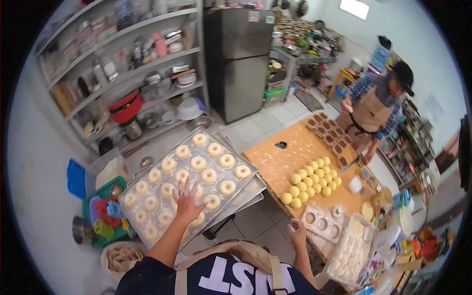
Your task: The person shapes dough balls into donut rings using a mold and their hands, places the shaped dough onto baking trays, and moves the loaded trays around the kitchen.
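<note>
Head view: left hand (188, 202) left of centre in the frame, fingers spread wide, palm down over the tray (202, 151) of dough rings (227, 187). It partly covers a ring or two; touching or just above, can't tell. Rings sit in rough rows across the tray, pale, most with a clear centre hole. The tray is tilted in the frame and takes up the centre left; more metal trays (248, 195) show under its right edge.

Right hand (297, 231) lower right of centre, beside the near edge of the wooden table (268, 160). Fingers loosely curled, fairly narrow; hard to see at this angle, can't tell if fully closed or holding anything.

On the table, right of centre: yellow dough balls (309, 181) grouped in rows. Below them, a white mould (322, 223) with round hollows, then a tub (332, 269) of pale dough pieces at lower right. Brown cups (328, 132) cluster at the table's far side, upper right.

Co-worker (368, 110) stands at upper right behind the cups: dark cap, checked shirt, tan apron, one hand down by the cups.

Fridge (243, 83) top centre. Shelves (200, 59) with pots and jars upper left, red pot (125, 105) among them. Green crate (105, 238) lower left, bucket (104, 260) just below it.
</note>
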Demonstrator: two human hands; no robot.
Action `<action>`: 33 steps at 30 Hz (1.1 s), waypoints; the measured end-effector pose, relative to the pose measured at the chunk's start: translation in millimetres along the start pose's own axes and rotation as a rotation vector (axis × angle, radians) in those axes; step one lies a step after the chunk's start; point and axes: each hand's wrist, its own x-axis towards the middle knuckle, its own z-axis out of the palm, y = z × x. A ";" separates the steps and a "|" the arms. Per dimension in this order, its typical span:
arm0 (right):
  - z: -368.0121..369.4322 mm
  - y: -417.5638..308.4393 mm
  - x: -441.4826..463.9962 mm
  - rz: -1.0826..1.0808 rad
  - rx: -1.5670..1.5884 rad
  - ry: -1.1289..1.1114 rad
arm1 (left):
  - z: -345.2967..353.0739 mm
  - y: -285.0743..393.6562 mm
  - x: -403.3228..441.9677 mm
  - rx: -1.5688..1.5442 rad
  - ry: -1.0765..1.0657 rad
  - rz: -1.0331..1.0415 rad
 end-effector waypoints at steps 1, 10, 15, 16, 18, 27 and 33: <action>5.7 -1.4 4.4 -0.018 0.001 -0.047 | -3.7 -0.9 -4.3 0.006 0.002 -0.022; 122.2 -50.9 51.6 0.114 0.432 -0.548 | -33.8 -99.4 -108.6 0.083 0.262 -0.503; 190.9 -65.4 65.3 0.433 0.719 -0.510 | -30.2 -142.9 -202.2 0.034 0.420 -0.816; 199.2 -60.4 70.8 0.498 0.756 -0.490 | -16.7 -147.4 -218.9 -0.011 0.456 -0.874; 213.0 -56.8 78.0 0.542 0.790 -0.525 | 9.2 -150.2 -244.5 -0.210 0.483 -0.989; 249.7 -38.3 123.9 0.688 0.674 -0.697 | 28.9 -107.7 -246.5 -0.496 0.600 -1.124; 237.4 -36.0 140.7 0.336 0.575 -1.119 | 82.1 -131.1 -246.2 -0.394 0.611 -1.280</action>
